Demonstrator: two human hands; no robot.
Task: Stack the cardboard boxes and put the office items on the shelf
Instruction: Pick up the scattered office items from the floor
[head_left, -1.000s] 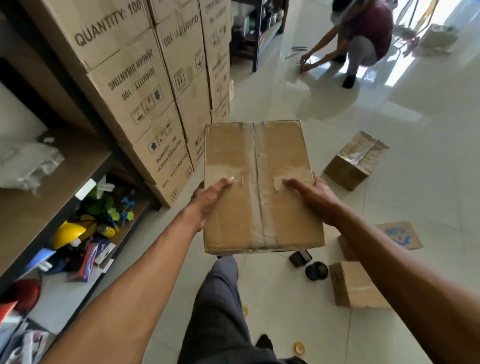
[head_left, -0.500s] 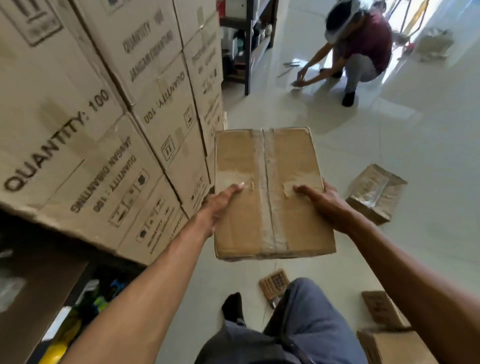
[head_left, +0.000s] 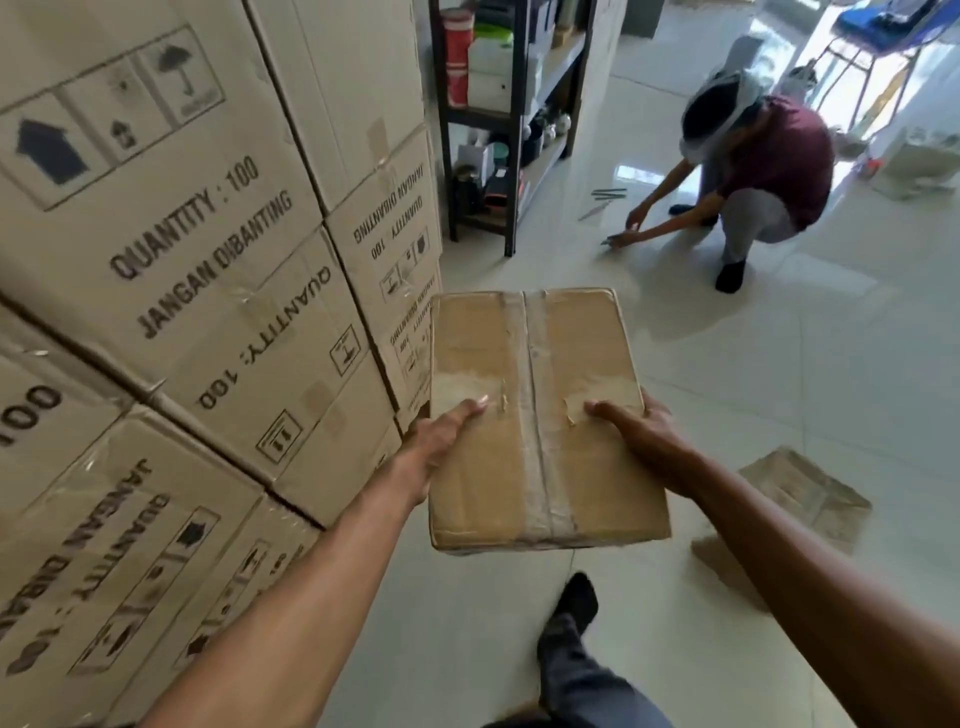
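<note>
A taped cardboard box is carried level at about waist height, clear of the floor, just beside the tall stack of printed cartons on the left. The left hand holds its near-left edge with the thumb laid on top; the right hand holds the near-right edge the same way, the fingers of both apparently curled underneath, though they are hidden. The box looks stiff and flat, and probably fairly light, since it sits easily in two hands. The glossy tape along the middle seam could be slippery, so the bare cardboard edges and underside are the better hold. Another small box lies on the floor to the right.
</note>
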